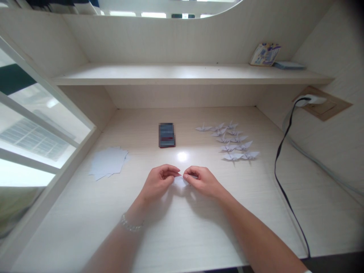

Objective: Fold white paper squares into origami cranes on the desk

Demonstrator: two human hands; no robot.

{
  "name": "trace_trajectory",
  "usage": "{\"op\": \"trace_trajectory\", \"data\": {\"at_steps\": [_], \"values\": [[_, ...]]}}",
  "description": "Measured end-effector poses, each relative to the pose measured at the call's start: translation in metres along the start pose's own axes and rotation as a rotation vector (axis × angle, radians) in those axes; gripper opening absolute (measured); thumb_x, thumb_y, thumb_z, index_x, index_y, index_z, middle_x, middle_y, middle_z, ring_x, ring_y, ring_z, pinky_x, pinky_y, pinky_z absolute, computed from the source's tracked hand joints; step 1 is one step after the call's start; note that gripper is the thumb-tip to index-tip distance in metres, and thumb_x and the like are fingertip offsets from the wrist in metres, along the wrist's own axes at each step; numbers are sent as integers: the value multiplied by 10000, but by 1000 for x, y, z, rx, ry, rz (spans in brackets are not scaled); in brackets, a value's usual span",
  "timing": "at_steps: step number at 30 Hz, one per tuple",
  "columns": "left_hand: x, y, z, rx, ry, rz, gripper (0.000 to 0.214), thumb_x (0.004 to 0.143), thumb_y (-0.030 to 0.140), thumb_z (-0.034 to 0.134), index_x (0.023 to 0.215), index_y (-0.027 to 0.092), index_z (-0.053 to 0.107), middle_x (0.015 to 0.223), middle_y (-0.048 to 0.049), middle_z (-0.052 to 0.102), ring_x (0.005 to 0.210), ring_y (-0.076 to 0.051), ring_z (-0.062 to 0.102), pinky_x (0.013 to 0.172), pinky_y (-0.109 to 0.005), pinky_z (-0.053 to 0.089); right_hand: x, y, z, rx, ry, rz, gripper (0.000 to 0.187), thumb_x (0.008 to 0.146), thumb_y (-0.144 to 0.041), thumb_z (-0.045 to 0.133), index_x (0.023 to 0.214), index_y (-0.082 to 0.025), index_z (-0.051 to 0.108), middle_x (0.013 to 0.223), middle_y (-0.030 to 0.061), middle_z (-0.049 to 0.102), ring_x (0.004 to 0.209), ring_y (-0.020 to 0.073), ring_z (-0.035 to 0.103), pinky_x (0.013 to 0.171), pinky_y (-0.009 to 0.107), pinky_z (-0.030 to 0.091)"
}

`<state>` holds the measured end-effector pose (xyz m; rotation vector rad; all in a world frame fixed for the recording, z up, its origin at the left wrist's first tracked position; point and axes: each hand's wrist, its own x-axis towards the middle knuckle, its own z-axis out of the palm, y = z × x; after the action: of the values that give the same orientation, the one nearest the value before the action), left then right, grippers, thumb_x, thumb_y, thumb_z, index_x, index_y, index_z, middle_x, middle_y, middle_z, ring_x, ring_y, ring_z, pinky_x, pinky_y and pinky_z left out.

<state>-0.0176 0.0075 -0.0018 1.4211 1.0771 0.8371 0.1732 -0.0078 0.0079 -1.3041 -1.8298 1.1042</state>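
Observation:
A small piece of white paper (180,181) is pinched between my two hands, low over the middle of the desk. My left hand (159,181) grips its left side with thumb and fingers. On the right side, the thumb and index finger of my right hand (202,180) close on the paper. Its exact folds are partly hidden by my fingers. To the right, several folded white paper cranes (233,148) stand in rows. A loose stack of white paper sheets (108,162) lies at the left.
Behind my hands lies a dark phone-like rectangle (167,135), its surface pixelated. A black cable (280,182) runs from a wall socket (324,104) down the right side. Above the desk is a shelf (159,72) with a small printed box (265,54). A window (36,121) borders the left.

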Motion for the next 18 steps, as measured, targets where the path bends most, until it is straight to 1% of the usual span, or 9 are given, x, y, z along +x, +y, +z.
{"op": "trace_trajectory", "data": {"at_steps": [2, 4, 6, 8, 10, 13, 15, 18], "values": [[0, -1, 0, -7, 25, 0, 224, 725, 92, 547, 927, 142, 630, 893, -82, 704, 854, -182, 655, 775, -293, 500, 0, 0, 0, -6, 18, -1, 146, 813, -196, 502, 782, -171, 642, 753, 9, 660, 690, 127, 572, 612, 228, 401], [0, 0, 2, 27, 30, 6, 197, 748, 162, 573, 933, 148, 639, 914, -84, 702, 853, -186, 649, 764, -292, 498, 0, 0, 1, -8, 40, -7, 150, 819, -198, 499, 795, -172, 644, 765, 13, 662, 698, 130, 577, 621, 231, 407], [0, 1, 5, 109, 11, 18, 177, 772, 250, 584, 900, 154, 660, 898, -80, 701, 818, -184, 642, 731, -284, 496, 0, 1, 2, -11, 59, -18, 152, 823, -201, 499, 803, -171, 647, 770, 19, 663, 705, 133, 582, 627, 234, 414], [-2, 3, 8, 205, 3, 43, 183, 796, 298, 565, 853, 160, 672, 854, -67, 700, 775, -174, 632, 700, -272, 487, 1, 1, 3, -25, 76, -36, 151, 822, -199, 502, 809, -170, 650, 774, 25, 664, 709, 135, 586, 634, 237, 419], [-3, 5, 10, 294, 16, 81, 188, 816, 302, 539, 835, 172, 673, 827, -50, 695, 753, -163, 623, 684, -260, 475, 1, 1, 4, -46, 87, -59, 141, 813, -194, 515, 820, -171, 655, 783, 29, 666, 711, 136, 587, 642, 239, 423], [-6, 8, 12, 389, 22, 142, 166, 824, 263, 522, 836, 188, 670, 822, -31, 691, 743, -149, 614, 680, -244, 464, 0, 0, 4, -95, 79, -85, 126, 791, -183, 533, 796, -170, 658, 762, 27, 663, 687, 132, 575, 636, 240, 415], [-7, 9, 13, 417, 7, 165, 161, 822, 239, 516, 832, 192, 669, 818, -26, 689, 744, -146, 612, 687, -240, 461, 0, -1, 4, -124, 59, -72, 123, 777, -175, 536, 761, -166, 657, 725, 20, 656, 656, 125, 563, 614, 234, 404], [-7, 10, 14, 425, -6, 156, 167, 822, 229, 503, 828, 193, 666, 813, -26, 689, 745, -149, 609, 684, -240, 458, -1, -2, 2, -128, 17, -25, 145, 769, -166, 518, 753, -163, 662, 696, 10, 654, 623, 113, 553, 578, 219, 389]]}}
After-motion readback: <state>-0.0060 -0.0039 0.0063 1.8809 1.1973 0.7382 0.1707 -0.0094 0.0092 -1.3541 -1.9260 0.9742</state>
